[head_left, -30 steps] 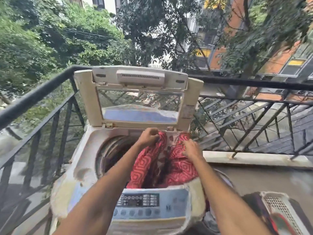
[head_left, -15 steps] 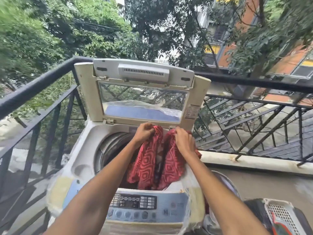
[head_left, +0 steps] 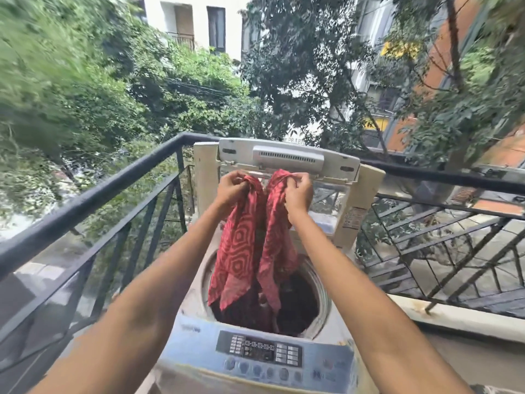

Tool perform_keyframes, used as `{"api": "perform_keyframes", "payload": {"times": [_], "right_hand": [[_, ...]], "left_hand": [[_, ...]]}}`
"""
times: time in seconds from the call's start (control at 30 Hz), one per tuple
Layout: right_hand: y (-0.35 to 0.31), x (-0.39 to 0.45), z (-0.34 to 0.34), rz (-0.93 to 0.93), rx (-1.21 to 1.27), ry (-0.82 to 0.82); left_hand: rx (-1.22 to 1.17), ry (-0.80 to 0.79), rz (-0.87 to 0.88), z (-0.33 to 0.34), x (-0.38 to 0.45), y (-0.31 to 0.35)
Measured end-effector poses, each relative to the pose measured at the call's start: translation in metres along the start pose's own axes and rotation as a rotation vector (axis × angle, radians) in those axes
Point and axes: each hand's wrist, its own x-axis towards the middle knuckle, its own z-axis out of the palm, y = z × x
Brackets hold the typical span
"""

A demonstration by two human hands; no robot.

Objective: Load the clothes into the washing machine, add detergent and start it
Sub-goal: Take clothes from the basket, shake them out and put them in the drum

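A: Hands?
B: Left grip (head_left: 231, 190) and right grip (head_left: 298, 191) pinching red patterned cloth (head_left: 250, 245).
A: Where?
B: Hanging above open washing machine drum (head_left: 306, 302), lower ends inside, near raised lid (head_left: 287, 160).

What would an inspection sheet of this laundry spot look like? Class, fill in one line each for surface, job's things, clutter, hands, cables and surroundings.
Surface: balcony floor, bare concrete beside the machine.
Job's things: top-loading washing machine, lid raised upright; red patterned cloth hanging over the drum, lower end at the opening; dark laundry inside; control panel at the near edge. Detergent: nothing seen.
Clutter: nothing seen.
Hands: left hand and right hand each pinch a top corner of the cloth, held in front of the lid.
Cables: thin overhead wires among the trees.
Surroundings: black metal railing, trees, buildings beyond.
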Motion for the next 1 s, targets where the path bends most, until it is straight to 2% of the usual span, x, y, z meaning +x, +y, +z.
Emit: {"api": "perform_keyframes", "payload": {"times": [0.1,0.2,0.33,0.4,0.5,0.6,0.67,0.73,0.87,0.93,1.0], "right_hand": [[0.033,-0.012,-0.013,-0.019,-0.235,-0.086],[0.069,-0.028,-0.027,0.056,-0.38,-0.163],[0.119,-0.043,-0.038,0.209,-0.389,-0.119],[0.152,-0.047,-0.039,0.163,-0.472,-0.166],[0.203,-0.056,-0.038,0.064,-0.67,-0.521],[0.261,-0.066,-0.035,0.168,-0.866,-0.934],[0.287,-0.071,-0.036,0.208,-0.936,-1.044],[0.291,-0.071,-0.035,0.232,-0.745,-0.965],[0.279,-0.062,-0.027,0.345,-0.125,-0.683],[0.285,-0.057,-0.024,0.364,-0.065,-0.584],[0.288,-0.058,-0.024,0.222,-0.289,-0.586]], "left_hand": [[0.014,-0.068,-0.025,0.007,-0.011,-0.029],[-0.026,-0.095,-0.155,0.026,-0.029,-0.063],[-0.108,0.08,-0.327,0.055,-0.056,-0.109],[-0.074,0.156,-0.357,0.063,-0.06,-0.138],[-0.005,0.16,-0.369,0.069,-0.063,-0.174],[0.093,0.116,-0.367,0.075,-0.059,-0.197],[0.157,0.046,-0.347,0.08,-0.055,-0.206],[0.194,-0.054,-0.331,0.088,-0.05,-0.21],[0.177,-0.32,-0.347,0.101,-0.05,-0.208],[0.172,-0.374,-0.395,0.104,-0.051,-0.214],[0.354,-0.424,-0.379,0.098,-0.054,-0.226]]}}
